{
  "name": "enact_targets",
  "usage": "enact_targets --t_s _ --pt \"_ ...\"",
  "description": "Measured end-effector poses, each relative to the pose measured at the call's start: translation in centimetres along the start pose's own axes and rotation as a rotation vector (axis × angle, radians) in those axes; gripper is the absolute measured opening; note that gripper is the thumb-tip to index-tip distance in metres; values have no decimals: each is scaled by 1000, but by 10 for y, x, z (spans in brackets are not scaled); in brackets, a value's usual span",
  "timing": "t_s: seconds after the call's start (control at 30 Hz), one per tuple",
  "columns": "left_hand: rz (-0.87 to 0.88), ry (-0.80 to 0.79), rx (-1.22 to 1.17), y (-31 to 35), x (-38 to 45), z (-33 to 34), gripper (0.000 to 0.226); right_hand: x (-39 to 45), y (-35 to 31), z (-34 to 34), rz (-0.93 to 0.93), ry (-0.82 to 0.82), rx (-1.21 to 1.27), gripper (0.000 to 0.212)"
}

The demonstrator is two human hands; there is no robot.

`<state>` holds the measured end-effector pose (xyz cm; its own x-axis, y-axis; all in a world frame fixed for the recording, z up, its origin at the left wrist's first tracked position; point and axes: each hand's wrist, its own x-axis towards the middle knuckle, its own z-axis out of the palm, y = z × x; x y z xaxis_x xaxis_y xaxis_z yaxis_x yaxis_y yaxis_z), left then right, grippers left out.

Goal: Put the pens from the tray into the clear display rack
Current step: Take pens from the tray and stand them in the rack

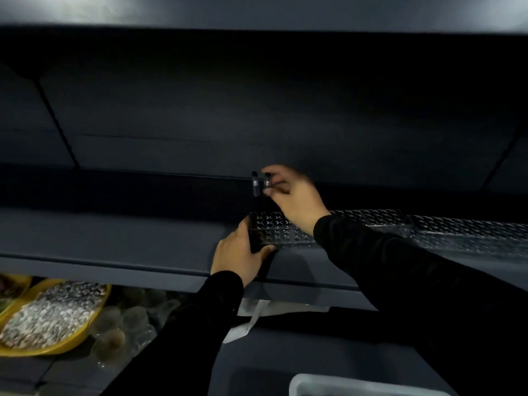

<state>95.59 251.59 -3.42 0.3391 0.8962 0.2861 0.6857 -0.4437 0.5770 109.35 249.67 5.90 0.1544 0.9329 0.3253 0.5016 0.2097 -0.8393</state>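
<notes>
A clear display rack point(274, 224) with rows of round holes stands on a dark shelf. My left hand point(238, 254) grips its left end, thumb along the front. One dark pen point(255, 190) stands upright in a hole at the rack's far left corner. Just right of it, my right hand point(291, 192) pinches the top of a second pen point(267, 181) between thumb and fingers, held upright above the rack. A white tray point(343, 385) shows only its rim at the bottom edge; its contents are hidden.
More clear perforated racks point(457, 230) run along the shelf to the right. The dark shelf point(114, 238) stretches left, with another shelf board overhead. Below left sits a yellow tray point(54, 312) of small pale beads beside clear plastic cups point(128, 324).
</notes>
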Motion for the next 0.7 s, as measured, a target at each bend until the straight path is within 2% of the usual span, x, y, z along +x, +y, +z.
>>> enact_targets --t_s 0.23,0.37,0.5,0.53,0.57,0.63,0.67,0.7 --pt "-3 -42 11 -4 -4 1 78 -20 4 -16 86 57 46 59" --pt "25 79 71 1 -52 14 67 -82 10 -47 122 141 157 41" --pt "180 84 97 -7 -144 62 72 -191 57 -64 77 302 5 32" --pt "201 7 138 -11 -166 78 76 -218 74 -63 94 324 -58 32" --pt "178 -156 182 -14 -185 92 82 -242 92 -60 130 337 -113 33" --pt "-43 -514 210 -24 -216 124 91 -284 133 -49 296 294 -172 33" --pt "-180 -684 221 -28 -229 137 95 -301 153 -41 422 218 -185 29" --pt "-286 -756 199 -31 -243 150 98 -316 174 -32 561 125 -196 24"
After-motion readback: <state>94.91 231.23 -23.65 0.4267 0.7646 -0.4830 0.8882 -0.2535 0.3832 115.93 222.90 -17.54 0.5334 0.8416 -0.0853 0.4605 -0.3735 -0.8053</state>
